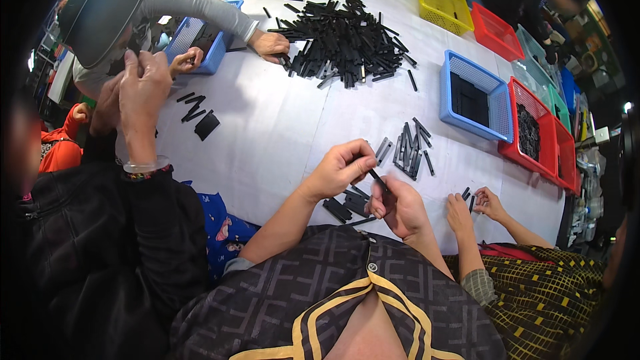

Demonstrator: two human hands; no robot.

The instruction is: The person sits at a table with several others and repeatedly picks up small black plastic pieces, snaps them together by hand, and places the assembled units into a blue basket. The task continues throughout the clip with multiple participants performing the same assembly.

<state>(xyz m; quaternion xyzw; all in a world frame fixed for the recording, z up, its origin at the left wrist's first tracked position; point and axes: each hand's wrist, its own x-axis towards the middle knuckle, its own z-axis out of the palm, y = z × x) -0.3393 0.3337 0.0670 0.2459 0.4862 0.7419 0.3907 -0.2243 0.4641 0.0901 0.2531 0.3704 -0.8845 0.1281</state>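
- Two bare hands on one piece: a slim, straight black strip [377, 179], plastic by its look, held at the centre of my clock, above the white-covered table [280, 133].
- My left hand [343, 170], at 11 o'clock of the strip: narrow, thumb and fingertips pinched on the upper end.
- My right hand [399, 207], at 5 o'clock: fingers half curled about the lower end. Which fingertips bear on it, I cannot tell; the hand hides some of that end.
- Strip tilted, running from about 11 toward 5. Judged best: one hand steadies, the other does the fine work; light pressure, since a thin piece would likely flex.
- Grip near the ends seems right, leaving the middle clear to see. A squeeze off the line of the strip could make it slip or twist.
- At 7 to 8 o'clock, just beside my hands: a small group of flat black pieces [338, 211], some broad, some narrow. Wrists best kept clear of them.
- At 1 to 2 o'clock, near: a loose cluster of dark grey strips [408, 150]. Worth not brushing these into the other group.
- Near 12, well apart: a large tangled heap of black strips [347, 43].
- Between 3 and 4: a co-worker's hands [459, 213]. Right elbow is better tucked in.
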